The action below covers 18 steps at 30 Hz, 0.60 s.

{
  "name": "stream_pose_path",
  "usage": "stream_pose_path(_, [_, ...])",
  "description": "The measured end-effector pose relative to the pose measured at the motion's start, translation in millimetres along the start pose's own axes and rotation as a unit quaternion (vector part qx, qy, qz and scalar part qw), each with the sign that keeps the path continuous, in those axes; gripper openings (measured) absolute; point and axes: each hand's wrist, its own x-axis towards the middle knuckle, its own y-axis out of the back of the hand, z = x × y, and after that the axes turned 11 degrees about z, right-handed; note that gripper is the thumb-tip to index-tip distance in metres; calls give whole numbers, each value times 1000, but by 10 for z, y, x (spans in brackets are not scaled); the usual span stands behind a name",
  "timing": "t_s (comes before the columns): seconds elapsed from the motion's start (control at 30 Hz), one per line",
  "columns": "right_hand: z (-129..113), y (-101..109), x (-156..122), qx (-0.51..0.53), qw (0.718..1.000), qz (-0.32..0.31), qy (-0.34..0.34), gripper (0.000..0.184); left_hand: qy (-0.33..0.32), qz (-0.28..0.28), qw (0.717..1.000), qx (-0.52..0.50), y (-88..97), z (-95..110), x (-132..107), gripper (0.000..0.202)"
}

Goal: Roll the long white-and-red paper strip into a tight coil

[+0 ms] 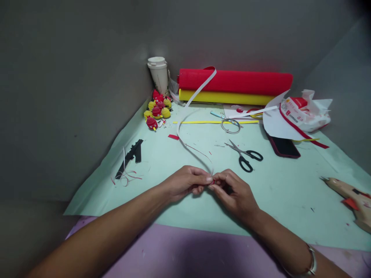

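Note:
My left hand (185, 182) and my right hand (233, 192) meet low in the middle of the view, fingertips pinched together on the end of a long paper strip (193, 97). The strip is red on one side and white on the other. A small red bit shows between my fingertips. From there the strip curves up and back, ending against the red corrugated roll (249, 82) at the rear. Both hands hover just above the pale green sheet (284, 189).
Black-handled scissors (245, 155) lie right of the strip. A glue gun (352, 199) sits at the far right. A yellow roll (223, 97), paper cup (159, 74), small red and yellow paper balls (157, 110), a dark phone (284, 146), tape ring (230, 125) and black scraps (131, 156) surround.

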Motion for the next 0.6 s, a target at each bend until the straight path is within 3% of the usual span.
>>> stream_pose_path(0.23, [7, 1, -2, 7, 1000, -8, -4, 10, -1, -5, 1000, 1, -7, 9, -9, 25])
stream_pose_path(0.47, [1, -15, -4, -24, 999, 28, -5, 13, 3, 3, 1000, -12, -6, -5, 8, 26])
stream_pose_path(0.6, [-5, -19, 4, -30, 999, 33, 11, 6, 4, 3, 1000, -12, -17, 8, -5, 22])
